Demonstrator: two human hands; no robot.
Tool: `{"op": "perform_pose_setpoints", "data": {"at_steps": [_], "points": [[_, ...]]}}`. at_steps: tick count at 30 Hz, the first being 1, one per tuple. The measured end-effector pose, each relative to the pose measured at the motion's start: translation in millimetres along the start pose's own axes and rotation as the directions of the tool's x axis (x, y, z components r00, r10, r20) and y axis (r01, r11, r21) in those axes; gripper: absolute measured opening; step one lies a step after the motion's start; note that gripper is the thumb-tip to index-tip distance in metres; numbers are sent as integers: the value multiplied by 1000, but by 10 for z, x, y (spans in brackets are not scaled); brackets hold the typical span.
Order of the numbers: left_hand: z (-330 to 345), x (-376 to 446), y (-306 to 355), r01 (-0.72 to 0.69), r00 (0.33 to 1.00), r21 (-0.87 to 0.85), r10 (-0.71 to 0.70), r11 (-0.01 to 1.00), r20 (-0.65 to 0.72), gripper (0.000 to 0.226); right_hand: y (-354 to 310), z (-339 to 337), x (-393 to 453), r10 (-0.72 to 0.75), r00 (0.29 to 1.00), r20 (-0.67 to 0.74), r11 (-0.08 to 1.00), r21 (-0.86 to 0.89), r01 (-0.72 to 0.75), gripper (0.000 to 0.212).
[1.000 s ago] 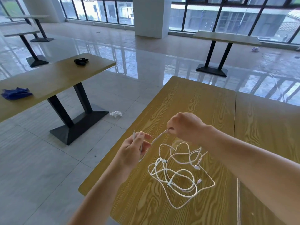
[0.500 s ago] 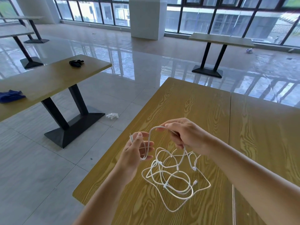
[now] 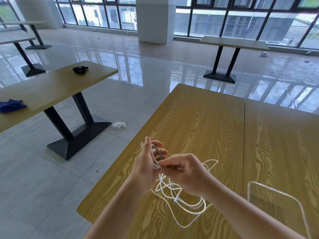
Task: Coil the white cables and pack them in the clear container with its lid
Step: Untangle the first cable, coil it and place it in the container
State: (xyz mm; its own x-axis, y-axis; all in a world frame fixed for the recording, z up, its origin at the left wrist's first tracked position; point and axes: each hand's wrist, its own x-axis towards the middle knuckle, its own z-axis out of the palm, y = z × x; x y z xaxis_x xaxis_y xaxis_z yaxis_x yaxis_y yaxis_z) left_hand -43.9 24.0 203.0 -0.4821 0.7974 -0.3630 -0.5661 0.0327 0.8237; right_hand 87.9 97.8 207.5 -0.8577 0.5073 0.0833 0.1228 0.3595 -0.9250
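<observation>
Since the earlier frames the right hand (image 3: 185, 171) has come in against the left hand (image 3: 146, 167), and a clear container (image 3: 276, 202) has entered at the near right of the worktop (image 3: 207, 121). Both hands' fingers pinch one coil of the white cables (image 3: 181, 195); the rest lies tangled on the worktop below them.

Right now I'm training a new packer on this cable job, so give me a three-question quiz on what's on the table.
1. True or false: the left hand holds cable loops.
2. What is the right hand pinching?
A. the white cables
B. a blue cloth
C. a lid
3. Fill in: the clear container sits to the person's ____ of the loose cable pile on the wooden table.

Key: 1 true; 2 A; 3 right.
</observation>
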Motion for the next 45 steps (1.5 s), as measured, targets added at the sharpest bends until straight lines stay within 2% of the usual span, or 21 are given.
{"op": "perform_pose_setpoints", "data": {"at_steps": [3, 6, 9, 11, 13, 15, 18, 20, 23, 26, 28, 30, 33, 37, 39, 41, 42, 45], "points": [[8, -17, 1, 23, 999, 3, -23, 1000, 31, 50, 31, 34, 0, -48, 999, -9, 996, -82, 47, 15], [-24, -48, 17, 1, 994, 98, -12, 995, 105, 40, 56, 58, -34, -17, 1000, -3, 999, -31, 16, 3], [-38, -72, 20, -66, 995, 192, 50, 979, 89, 28, 108, 98, -58, 18, 1000, -9, 1000, 13, -18, 21], [-45, -81, 26, -102, 995, 218, 96, 971, 39, 34, 147, 113, -69, 14, 998, 58, 999, -41, -12, 30], [-59, -83, 59, -128, 992, 205, 128, 970, 13, 37, 190, 105, -82, 46, 973, 225, 994, -106, -22, 30], [-94, -74, 121, -133, 991, 182, 135, 974, -1, 37, 265, 62, -75, 161, 897, 412, 973, -219, -74, 22], [-145, -55, 224, -111, 994, 120, 109, 987, 22, 37, 379, 12, -21, 360, 708, 608, 883, -468, -47, 21], [-168, -51, 265, -95, 994, 97, 90, 991, 54, 38, 403, 19, 52, 482, 591, 647, 783, -621, 43, 22], [-182, -69, 284, -78, 991, 79, 68, 994, 116, 38, 443, 68, 216, 564, 525, 638, 641, -739, 210, 28], [-198, -107, 293, -65, 987, 60, 55, 996, 151, 38, 500, 100, 383, 598, 564, 570, 474, -818, 325, 27], [-228, -133, 296, -52, 986, 72, 40, 996, 160, 39, 518, 92, 487, 569, 642, 514, 357, -858, 370, 20], [-259, -157, 284, -26, 986, 95, 10, 995, 168, 39, 510, 54, 580, 514, 717, 470, 333, -880, 338, 18], [-308, -189, 238, 26, 980, 133, -51, 991, 191, 39, 550, -13, 656, 459, 796, 395, 403, -891, 209, 23], [-344, -225, 150, 65, 976, 230, -110, 971, 190, 39, 588, -63, 718, 450, 842, 299, 644, -762, -73, 44], [-349, -232, 106, 88, 979, 261, -132, 961, 157, 40, 587, -97, 774, 460, 853, 246, 787, -558, -264, 44], [-349, -228, 47, 111, 983, 285, -146, 952, 107, 38, 571, -136, 810, 490, 848, 201, 861, -260, -436, 34], [-351, -227, 15, 120, 986, 297, -150, 947, 79, 37, 557, -165, 822, 483, 859, 172, 874, -148, -462, 28], [-349, -214, -80, 146, 987, 313, -161, 939, 23, 33, 529, -218, 820, 442, 896, 45, 896, 30, -443, 6]]}}
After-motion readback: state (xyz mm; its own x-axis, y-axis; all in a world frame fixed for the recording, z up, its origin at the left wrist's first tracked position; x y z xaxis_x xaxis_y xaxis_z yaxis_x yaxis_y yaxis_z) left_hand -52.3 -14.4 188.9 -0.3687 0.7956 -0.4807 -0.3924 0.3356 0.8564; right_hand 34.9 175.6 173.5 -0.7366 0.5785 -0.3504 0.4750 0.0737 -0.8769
